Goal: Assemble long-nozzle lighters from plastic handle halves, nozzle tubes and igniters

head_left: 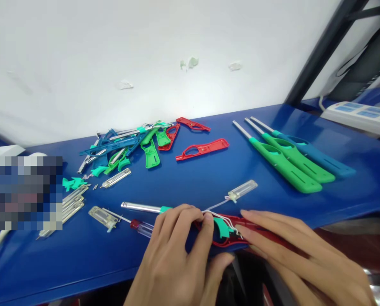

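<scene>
An opened red lighter shell [221, 243] lies at the table's front edge, with a teal trigger [222, 228], thin white wires [223, 216] and a metal tube [141, 207] pointing left. My left hand [177, 250] grips it near the trigger, fingertips pressed on the shell. My right hand [298, 250] holds its handle end, fingers stretched along it and covering much of that part. Just beyond, a clear fuel tank [242, 190] rests on the table, its thin tube leading toward the shell. Left of my left hand lie a screwdriver [141, 228] and another clear tank [103, 217].
Assembled green lighters [285, 165] and a blue one [317, 155] lie at right. Loose red shell halves [205, 148] and a pile of mixed parts [126, 144] sit toward the wall. Several clear tanks [71, 208] lie left. A power strip [358, 123] stands far right.
</scene>
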Motion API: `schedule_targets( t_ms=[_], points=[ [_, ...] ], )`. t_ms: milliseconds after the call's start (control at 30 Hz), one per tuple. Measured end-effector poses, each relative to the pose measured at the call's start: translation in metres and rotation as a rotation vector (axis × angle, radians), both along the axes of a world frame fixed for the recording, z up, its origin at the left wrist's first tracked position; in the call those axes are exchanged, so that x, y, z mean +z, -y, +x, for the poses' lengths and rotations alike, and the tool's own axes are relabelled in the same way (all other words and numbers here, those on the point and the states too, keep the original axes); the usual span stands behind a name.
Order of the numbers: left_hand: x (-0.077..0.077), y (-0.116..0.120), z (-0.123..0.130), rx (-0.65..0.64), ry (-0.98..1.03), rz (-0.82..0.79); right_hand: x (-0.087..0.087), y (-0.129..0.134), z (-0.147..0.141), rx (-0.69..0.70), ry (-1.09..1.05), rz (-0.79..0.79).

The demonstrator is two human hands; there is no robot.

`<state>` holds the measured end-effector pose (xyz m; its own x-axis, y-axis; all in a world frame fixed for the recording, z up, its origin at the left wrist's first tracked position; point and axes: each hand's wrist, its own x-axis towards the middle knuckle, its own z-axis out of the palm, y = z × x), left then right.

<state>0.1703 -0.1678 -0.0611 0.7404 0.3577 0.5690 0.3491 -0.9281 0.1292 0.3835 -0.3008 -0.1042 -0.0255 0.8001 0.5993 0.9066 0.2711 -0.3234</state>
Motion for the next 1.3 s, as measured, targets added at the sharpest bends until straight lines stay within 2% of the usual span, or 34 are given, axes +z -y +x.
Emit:
schedule_targets(
  t_ms=[167,367,567,733,867,1000,1133,1300],
  points=[
    [-0.002,0.002,0.001,0.043,0.077,-0.108,-0.005,-0.002,-0.001,-0.001,-0.018,-0.020],
    [-0.002,0.005,-0.013,0.052,0.104,-0.173,-0.005,-0.005,-0.004,-0.039,-0.089,0.018],
    [-0.009,0.010,-0.012,0.091,0.175,-0.267,-0.007,-0.003,-0.005,-0.040,-0.098,0.004],
    [-0.011,0.012,-0.005,0.077,0.229,-0.193,-0.006,0.002,0.000,-0.040,-0.047,-0.048],
    [-0.012,0.012,0.002,0.042,0.210,-0.131,-0.002,0.003,-0.002,-0.039,-0.105,-0.139],
    [-0.014,0.017,0.007,0.084,0.219,-0.163,0.000,0.000,-0.010,-0.107,-0.220,-0.181],
    [-0.013,0.022,0.010,0.090,0.126,-0.198,0.003,-0.001,-0.014,-0.185,-0.308,-0.194],
    [-0.013,0.025,0.013,0.110,0.054,-0.146,0.012,-0.002,-0.011,-0.159,-0.302,-0.198]
  ],
)
